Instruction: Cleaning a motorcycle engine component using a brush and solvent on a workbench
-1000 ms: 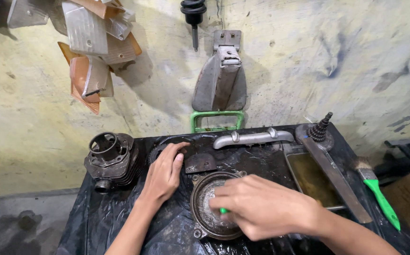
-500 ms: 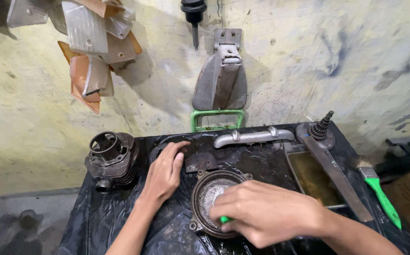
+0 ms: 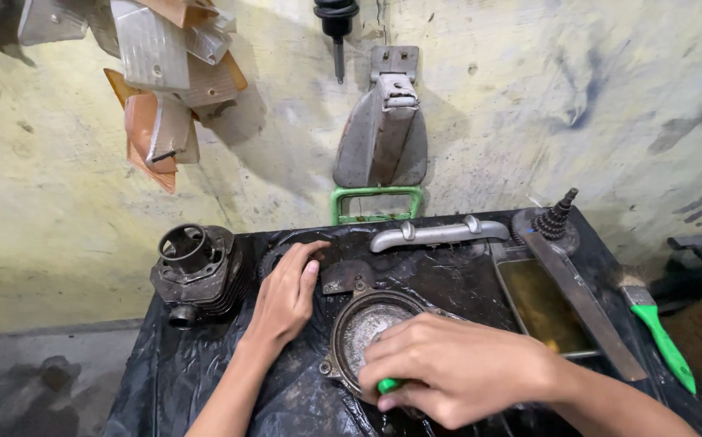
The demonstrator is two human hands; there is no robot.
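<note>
- While the left hand point(image 3: 286, 293) lies flat, fingers together, on the black-covered bench point(image 3: 165, 372), its fingertips touch a dark ring-shaped part point(image 3: 274, 257) near the bench's back edge.
- The right hand point(image 3: 448, 374) is curled tight around a green-handled tool point(image 3: 388, 386), pressing it onto the near rim of the round metal cover point(image 3: 363, 324); the tool's working end is hidden under the fingers.
- The round cover sits in the middle of the bench, close to the front edge, with little free room around it.
- A finned engine cylinder point(image 3: 197, 267) stands at the back left corner, just beside the left hand.
- A silver curved pipe point(image 3: 436, 235) lies along the back edge.
- A tray of yellowish liquid point(image 3: 541, 307) fills the right side, with a long flat bar point(image 3: 581, 303) lying across it.
- A green-handled brush point(image 3: 658, 332) rests off the right edge.
</note>
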